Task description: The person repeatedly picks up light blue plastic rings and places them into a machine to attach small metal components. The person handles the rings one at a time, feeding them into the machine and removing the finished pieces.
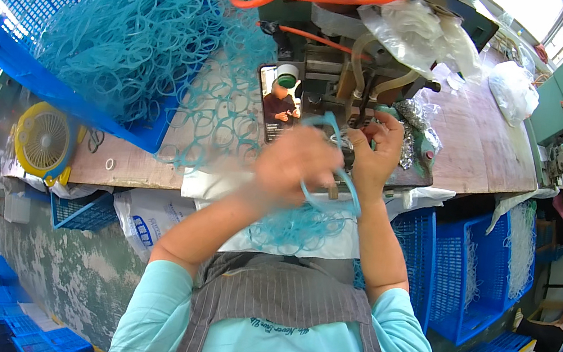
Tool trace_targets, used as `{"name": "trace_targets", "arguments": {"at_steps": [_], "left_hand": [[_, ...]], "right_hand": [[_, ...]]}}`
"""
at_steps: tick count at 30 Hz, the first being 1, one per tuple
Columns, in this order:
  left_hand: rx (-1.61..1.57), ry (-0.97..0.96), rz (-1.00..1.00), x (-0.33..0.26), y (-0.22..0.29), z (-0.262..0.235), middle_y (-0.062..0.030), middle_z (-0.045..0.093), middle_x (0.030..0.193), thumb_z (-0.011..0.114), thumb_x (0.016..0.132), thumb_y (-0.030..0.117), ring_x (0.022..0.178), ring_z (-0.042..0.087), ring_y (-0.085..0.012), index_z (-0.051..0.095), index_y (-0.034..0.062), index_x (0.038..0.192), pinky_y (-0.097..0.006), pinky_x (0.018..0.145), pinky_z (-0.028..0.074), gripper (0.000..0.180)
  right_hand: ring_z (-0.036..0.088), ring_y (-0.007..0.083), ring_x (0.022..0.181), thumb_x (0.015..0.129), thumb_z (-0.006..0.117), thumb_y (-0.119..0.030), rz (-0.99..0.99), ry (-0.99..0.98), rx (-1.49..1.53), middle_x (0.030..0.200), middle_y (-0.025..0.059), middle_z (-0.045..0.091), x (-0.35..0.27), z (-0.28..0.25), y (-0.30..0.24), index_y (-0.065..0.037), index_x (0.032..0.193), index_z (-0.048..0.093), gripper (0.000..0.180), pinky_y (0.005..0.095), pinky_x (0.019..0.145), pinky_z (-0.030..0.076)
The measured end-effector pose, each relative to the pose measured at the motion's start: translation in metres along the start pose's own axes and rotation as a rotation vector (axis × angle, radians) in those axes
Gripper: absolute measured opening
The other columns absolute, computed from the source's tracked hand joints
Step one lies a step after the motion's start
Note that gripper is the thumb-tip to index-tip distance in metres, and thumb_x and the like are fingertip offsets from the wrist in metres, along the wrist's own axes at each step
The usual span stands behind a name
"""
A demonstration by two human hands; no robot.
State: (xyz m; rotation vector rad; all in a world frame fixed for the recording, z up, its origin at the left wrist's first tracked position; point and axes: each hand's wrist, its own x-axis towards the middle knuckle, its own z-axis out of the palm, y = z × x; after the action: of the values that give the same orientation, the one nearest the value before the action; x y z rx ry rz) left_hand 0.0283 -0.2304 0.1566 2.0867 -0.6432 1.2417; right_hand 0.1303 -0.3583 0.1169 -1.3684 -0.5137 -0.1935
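A soft teal loop point(350, 186) hangs in the space between the two hands, one side of it passing by the fingers of the left hand point(300, 164) and the other near the thumb and heel of the right hand point(376, 154); held out there, just on the near side of the bench machine point(360, 86), it is probably kept clear of the metal parts and in the wearer's sight. The left grip is smeared by motion blur, so I cannot tell whether it is closed on the loop; the right grip is half curled, and whether its thumb pins the loop's edge cannot be told either. Below both grips, a pile of loops point(299, 230) rests on a white cloth point(235, 240) over the lap, which seems a handy place to catch pieces. To the left of the left grip, scattered loops point(223, 105) cover the worktop point(469, 160), and beyond them a tilted blue crate point(6, 47) leans its heap toward the hands, presumably for easy reach. A phone point(275, 108) stands just past the left grip, facing the wearer. The left forearm slants inward with the back of the hand uppermost; the right one rises steeply, wrist nearly straight, fingers bent upward beside the machine.
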Motion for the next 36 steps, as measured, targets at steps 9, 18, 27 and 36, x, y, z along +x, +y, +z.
{"name": "trace_targets", "arguments": {"at_steps": [9, 18, 27, 36], "left_hand": [[-0.150, -0.200, 0.027, -0.026, -0.008, 0.029, -0.0072, 0.066, 0.100, 0.075, 0.075, 0.014, 0.089, 0.063, -0.0267, 0.064, 0.0059, 0.101, -0.046, 0.087, 0.049, 0.029], [-0.151, -0.168, 0.032, -0.025, -0.006, 0.029, -0.0087, 0.066, 0.102, 0.074, 0.077, 0.017, 0.089, 0.063, -0.0271, 0.066, 0.0081, 0.103, -0.045, 0.089, 0.048, 0.028], [0.277, -0.103, -0.315, -0.086, -0.024, -0.024, -0.0123, 0.061, 0.115, 0.070, 0.081, 0.015, 0.104, 0.058, -0.0269, 0.066, 0.0098, 0.111, -0.040, 0.088, 0.047, 0.031], [1.143, -0.123, -0.751, -0.202, -0.137, -0.097, -0.0170, 0.055, 0.110, 0.065, 0.082, 0.019, 0.094, 0.055, -0.0358, 0.066, 0.0109, 0.100, -0.043, 0.080, 0.047, 0.020]], "right_hand": [[0.066, 0.0180, 0.076, 0.081, 0.070, -0.011, 0.227, 0.218, -0.776, 0.087, 0.0071, 0.070, 0.050, -0.123, 0.071, -0.007, 0.098, 0.067, 0.018, 0.0307, 0.071, 0.050], [0.064, 0.0366, 0.086, 0.079, 0.071, -0.024, 0.100, -0.283, -1.493, 0.098, 0.0125, 0.067, 0.030, -0.147, 0.087, -0.009, 0.102, 0.063, 0.028, 0.0474, 0.069, 0.050], [0.065, 0.0165, 0.068, 0.085, 0.069, -0.018, 0.024, 0.130, -0.794, 0.078, 0.0078, 0.070, 0.029, -0.135, 0.102, -0.009, 0.094, 0.070, 0.013, 0.0300, 0.065, 0.050], [0.066, 0.0165, 0.069, 0.087, 0.067, -0.019, 0.115, 0.211, -0.818, 0.078, 0.0073, 0.070, 0.025, -0.133, 0.098, -0.008, 0.093, 0.068, 0.012, 0.0300, 0.064, 0.050]]}}
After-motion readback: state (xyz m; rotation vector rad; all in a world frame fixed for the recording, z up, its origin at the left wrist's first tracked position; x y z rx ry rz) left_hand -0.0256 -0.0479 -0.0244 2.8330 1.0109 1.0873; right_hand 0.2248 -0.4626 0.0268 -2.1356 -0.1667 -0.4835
